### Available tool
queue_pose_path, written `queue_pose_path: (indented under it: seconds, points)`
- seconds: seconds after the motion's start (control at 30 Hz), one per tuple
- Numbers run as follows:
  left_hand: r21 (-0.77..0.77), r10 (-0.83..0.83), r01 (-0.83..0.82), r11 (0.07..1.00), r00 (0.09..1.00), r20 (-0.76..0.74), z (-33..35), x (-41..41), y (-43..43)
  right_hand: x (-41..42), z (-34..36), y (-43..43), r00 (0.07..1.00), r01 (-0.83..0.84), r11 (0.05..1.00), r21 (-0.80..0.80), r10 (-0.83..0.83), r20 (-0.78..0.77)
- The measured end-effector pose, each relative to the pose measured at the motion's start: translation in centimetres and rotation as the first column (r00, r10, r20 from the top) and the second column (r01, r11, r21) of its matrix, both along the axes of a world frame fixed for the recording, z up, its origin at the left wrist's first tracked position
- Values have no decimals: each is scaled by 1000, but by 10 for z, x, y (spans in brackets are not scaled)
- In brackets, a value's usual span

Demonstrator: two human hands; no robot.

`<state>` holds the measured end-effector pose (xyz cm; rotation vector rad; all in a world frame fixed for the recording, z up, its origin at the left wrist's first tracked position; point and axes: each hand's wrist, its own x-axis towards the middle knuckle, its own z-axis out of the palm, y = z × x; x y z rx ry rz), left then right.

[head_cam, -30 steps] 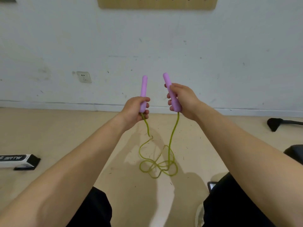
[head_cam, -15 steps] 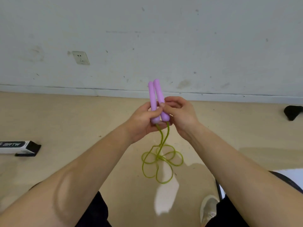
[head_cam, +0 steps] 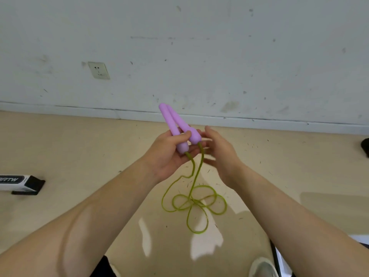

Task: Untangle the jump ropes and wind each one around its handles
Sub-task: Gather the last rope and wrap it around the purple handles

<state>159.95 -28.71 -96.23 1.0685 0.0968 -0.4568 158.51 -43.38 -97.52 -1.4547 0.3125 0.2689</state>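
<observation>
We saw the left hand holding both handles of one jump rope: two smooth, matte lilac sticks with rounded ends, slim at the far tips and swelling to a bulb where the cord enters. The left fingers were curled beneath the bulbs and the thumb was pressed across the nearer handle, pinching the pair together. The handles' long axes ran up and away from those fingers, leaning left toward the wall. Their tips touched while the bulbs stood slightly apart, making a narrow V.

From each bulb a thin, glossy yellow-green rope came out just below the left fingers. The two strands hung down side by side, one with a kink in it. Well below the fingers they lay on the floor in several loose, overlapping loops, none of them wound round the handles.

The right hand was just to the right of the bulbs, its fingers spread and nearly straight, gripping nothing. It was blurred, so we could not tell whether the fingertips touched the nearer bulb.

The floor below was smooth, pale beige and faintly shiny. Beyond the fingers rose a scuffed white wall with a square white socket to the upper left. Far left of the fingers, a black and white box lay on the floor.
</observation>
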Motion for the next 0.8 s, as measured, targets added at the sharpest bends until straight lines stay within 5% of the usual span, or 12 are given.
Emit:
queue_pose_path:
  seconds: [0.1,0.2,0.4,0.5,0.57,0.63,0.7,0.8]
  points:
    - [-86,60,-59,995,998,13,2,1,0,-8,-3,6,962,-271,961,58,273,-22]
    - [-57,125,-123,991,992,28,0,7,4,-9,-1,12,969,-246,968,-42,247,10]
    - [239,122,-93,967,986,-113,-1,9,18,-5,12,2,964,-39,895,-445,151,220]
    - [458,310,-182,870,924,-223,-9,10,26,-4,21,-12,937,-139,818,-558,290,193]
    - [621,350,-214,754,931,-105,-12,8,26,-5,28,-19,909,-228,746,-626,394,138]
    - [694,252,-253,674,962,106,-12,4,19,-6,33,-21,872,-304,658,-689,483,77]
    - [657,63,-227,719,963,263,-3,-4,11,-8,36,-20,846,-390,612,-688,534,-5]
    - [636,-304,111,764,931,204,4,-16,1,-9,38,-18,801,-468,580,-667,597,-43]
